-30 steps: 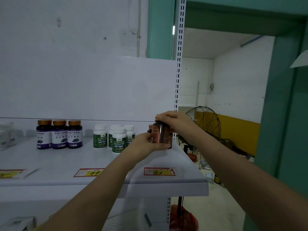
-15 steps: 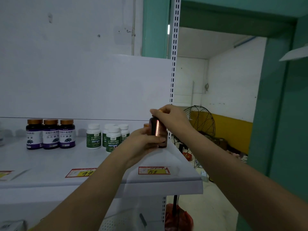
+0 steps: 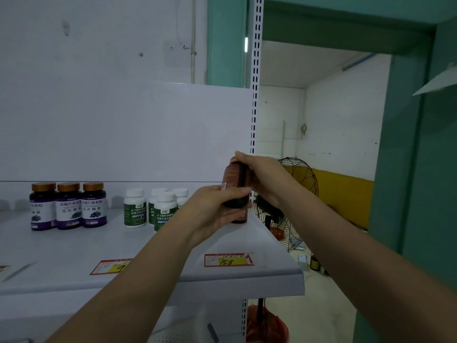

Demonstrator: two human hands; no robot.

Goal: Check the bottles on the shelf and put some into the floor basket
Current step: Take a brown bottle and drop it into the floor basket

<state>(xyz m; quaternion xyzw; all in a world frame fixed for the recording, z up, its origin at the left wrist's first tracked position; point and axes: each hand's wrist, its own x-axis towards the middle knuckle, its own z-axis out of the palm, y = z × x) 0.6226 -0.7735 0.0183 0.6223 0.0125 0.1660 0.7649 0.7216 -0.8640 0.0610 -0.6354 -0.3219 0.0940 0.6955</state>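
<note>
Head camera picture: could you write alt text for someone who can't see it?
Two bare hands hold a dark brown bottle upright at the right end of a white metal shelf, the left hand gripping its lower body, the right hand its top. Further left stand three gold-capped purple-labelled bottles and a cluster of white green-labelled bottles.

I am seeing a dim, bluish-grey picture, the brightest light coming from the back room [image 3: 333, 107] past the shelf's [image 3: 61, 256] right edge, soft shadows sitting behind the bottles [image 3: 69, 206], and wide-angle distortion bending lines near the frame edges.
</note>
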